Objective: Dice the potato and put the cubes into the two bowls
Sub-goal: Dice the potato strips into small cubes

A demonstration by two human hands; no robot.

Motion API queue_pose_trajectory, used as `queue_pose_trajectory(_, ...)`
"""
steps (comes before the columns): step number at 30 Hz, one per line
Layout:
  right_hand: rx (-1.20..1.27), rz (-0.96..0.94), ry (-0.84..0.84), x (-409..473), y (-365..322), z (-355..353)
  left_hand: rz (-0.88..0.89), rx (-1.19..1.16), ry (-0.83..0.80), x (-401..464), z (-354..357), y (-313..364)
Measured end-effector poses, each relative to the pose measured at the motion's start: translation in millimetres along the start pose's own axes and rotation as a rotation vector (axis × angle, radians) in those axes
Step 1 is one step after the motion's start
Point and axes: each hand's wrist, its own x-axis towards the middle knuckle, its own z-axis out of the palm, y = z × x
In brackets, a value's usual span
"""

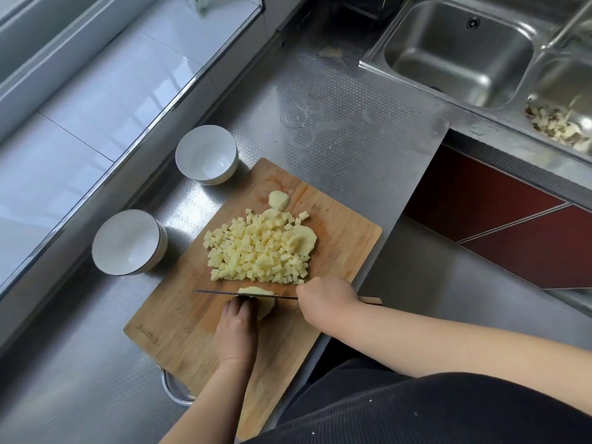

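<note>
Left hand [237, 328]: held the potato piece [261, 302] down, low middle of the frame.
Right hand [323, 299]: gripped the knife [243, 293].
Tip: best to tuck fingertips back and cut straight down.
Bowls [206, 154]: both were bare inside.

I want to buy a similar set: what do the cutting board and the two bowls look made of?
The cutting board looks like bamboo or wood: tan strips, visible grain, matte and stained. The two bowls look like glazed ceramic or porcelain: glossy white with highlights and a thin dark rim line, though melamine can't be ruled out.
</note>
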Motion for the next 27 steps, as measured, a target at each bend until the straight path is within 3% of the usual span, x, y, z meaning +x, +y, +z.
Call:
queue_pose_trajectory(7, 0.044, 0.020, -0.030, 10.0, 3.2, 14.6, -0.029, 0.000, -0.065, -0.1, -0.5, -5.3)
queue_pose_trajectory(13, 0.187, 0.042, -0.057, 17.9, 19.5, 11.2, 0.020, -0.059, -0.024, 0.0, -9.4, -5.5)
queue_pose_trajectory(22, 0.073, -0.051, 0.064, -6.1, 6.4, 3.7, -0.088, -0.047, -0.060, -4.6, -1.2, -8.2)
queue_pose_trajectory(27, 0.058, -0.040, 0.018, -9.3, 0.3, -2.5, -0.090, -0.036, -0.045, -8.2, -2.0, -8.7)
